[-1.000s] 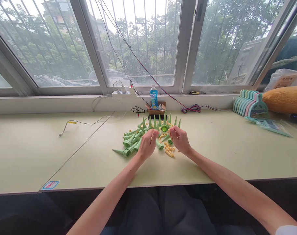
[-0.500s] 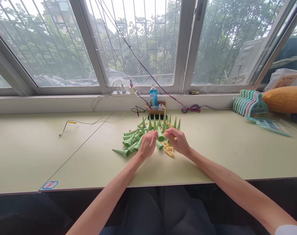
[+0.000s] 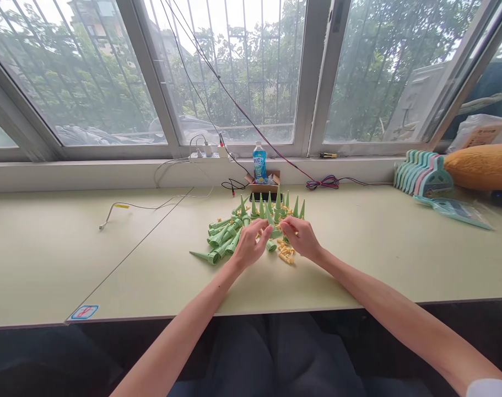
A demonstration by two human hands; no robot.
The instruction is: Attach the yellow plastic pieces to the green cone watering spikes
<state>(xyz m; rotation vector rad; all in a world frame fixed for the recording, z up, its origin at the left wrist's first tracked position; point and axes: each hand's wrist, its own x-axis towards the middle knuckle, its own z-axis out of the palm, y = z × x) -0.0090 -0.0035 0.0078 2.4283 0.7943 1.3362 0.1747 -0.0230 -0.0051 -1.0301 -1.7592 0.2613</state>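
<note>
My left hand (image 3: 249, 243) and my right hand (image 3: 302, 237) meet over a heap of small parts on the pale green table (image 3: 378, 248). Together they grip a green plastic cone (image 3: 271, 223), its tip pointing up and away. My right hand's fingers pinch at the cone's wide end, and what they hold there is too small to name. Green cones lying flat (image 3: 220, 240) are piled left of my left hand. Several cones stand upright (image 3: 281, 204) just behind the hands. Small yellow pieces (image 3: 286, 253) lie scattered under my right hand.
A blue-labelled bottle (image 3: 259, 162) and a small cardboard box (image 3: 264, 184) stand at the window sill behind the heap. Cables (image 3: 160, 205) trail across the left table. A stack of pastel plastic items (image 3: 422, 173), a plastic bag (image 3: 455, 209) and an orange cushion (image 3: 482, 165) sit far right.
My hands have come together from slightly apart. A green cone has come up between them, and it now tilts more upright with both hands closed around it.
</note>
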